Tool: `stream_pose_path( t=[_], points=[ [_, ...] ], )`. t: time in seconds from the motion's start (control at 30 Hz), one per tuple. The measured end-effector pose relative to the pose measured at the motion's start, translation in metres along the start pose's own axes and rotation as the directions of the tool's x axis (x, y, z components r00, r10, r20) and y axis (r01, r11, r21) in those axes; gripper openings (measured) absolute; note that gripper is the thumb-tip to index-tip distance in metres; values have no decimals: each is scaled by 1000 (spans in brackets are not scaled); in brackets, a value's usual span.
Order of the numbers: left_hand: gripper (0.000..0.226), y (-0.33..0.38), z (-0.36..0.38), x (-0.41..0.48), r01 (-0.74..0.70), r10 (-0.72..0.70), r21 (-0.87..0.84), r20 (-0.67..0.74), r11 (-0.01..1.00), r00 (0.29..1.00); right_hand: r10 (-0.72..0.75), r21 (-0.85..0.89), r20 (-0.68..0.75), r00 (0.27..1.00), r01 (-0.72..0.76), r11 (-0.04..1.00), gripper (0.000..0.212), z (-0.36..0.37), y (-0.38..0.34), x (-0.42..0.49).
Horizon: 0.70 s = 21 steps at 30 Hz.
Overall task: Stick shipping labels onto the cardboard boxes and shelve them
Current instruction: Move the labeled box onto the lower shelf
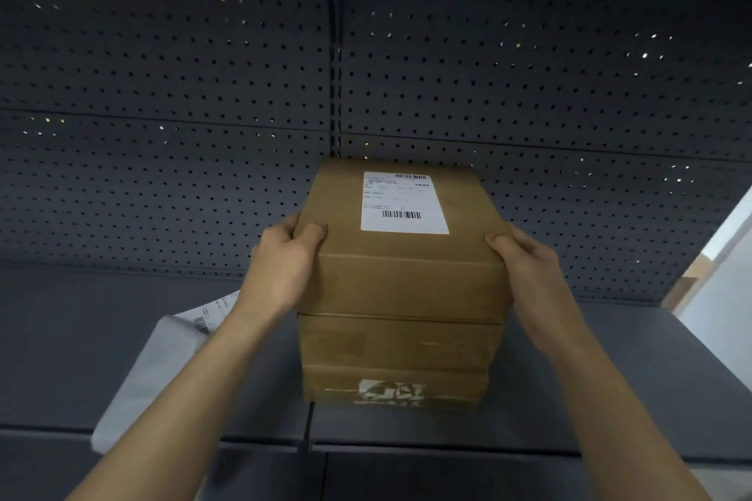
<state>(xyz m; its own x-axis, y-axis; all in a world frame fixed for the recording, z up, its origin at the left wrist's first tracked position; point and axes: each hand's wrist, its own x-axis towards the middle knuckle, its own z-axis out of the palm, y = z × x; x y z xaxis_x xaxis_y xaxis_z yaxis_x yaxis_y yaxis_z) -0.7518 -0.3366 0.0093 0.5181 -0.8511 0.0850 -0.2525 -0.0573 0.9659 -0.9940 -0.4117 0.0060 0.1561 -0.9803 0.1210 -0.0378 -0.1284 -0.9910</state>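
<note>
**Labelled box held at both sides on the shelf stack**

While you look down at the dark grey shelf (pixel 122 358), your two hands clamp the top cardboard box (pixel 403 256) from either side. Your left hand (pixel 285 268) presses against the box's left face, thumb hooked over the top edge near the front corner. Your right hand (pixel 529 268) mirrors it on the right face, thumb lying on the top edge there. Both hands are closed firmly on the box, fingers wrapped round the sides and mostly hidden behind it.

The box carries a white shipping label (pixel 403 201) stuck flat on its top, towards the far right part, with barcodes printed on it. The box sits directly on a second cardboard box (pixel 401 342), edges roughly aligned, and that one rests on a third, lower box (pixel 394 384) with torn white tape remains on its front. The stack stands on the shelf near the joint between two shelf panels, close to the perforated back panel (pixel 162 94).

To the left of the stack, partly behind your left forearm, lies a pale grey mailer bag (pixel 154 370) with its own barcode label, flat on the shelf.
</note>
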Motion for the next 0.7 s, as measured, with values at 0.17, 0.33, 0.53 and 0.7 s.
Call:
stream_pose_path(
  t=[0.17,0.33,0.53,0.7],
  points=[
    [22,2,-2,2,27,-27,15,-1,1000,1000,34,11,-21,999,-34,999,23,1,-1,3],
    [18,7,-4,1,62,-61,-28,27,998,998,72,18,-42,997,-72,997,19,1,-2,5],
    [29,11,-5,-2,83,-78,-113,45,990,996,-77,-344,-135,988,26,939,53,-2,-5,1],
    [60,5,-13,-18,-32,37,68,-79,997,996,-531,-577,-70,844,400,712,34,5,-16,-23]
  ],
)
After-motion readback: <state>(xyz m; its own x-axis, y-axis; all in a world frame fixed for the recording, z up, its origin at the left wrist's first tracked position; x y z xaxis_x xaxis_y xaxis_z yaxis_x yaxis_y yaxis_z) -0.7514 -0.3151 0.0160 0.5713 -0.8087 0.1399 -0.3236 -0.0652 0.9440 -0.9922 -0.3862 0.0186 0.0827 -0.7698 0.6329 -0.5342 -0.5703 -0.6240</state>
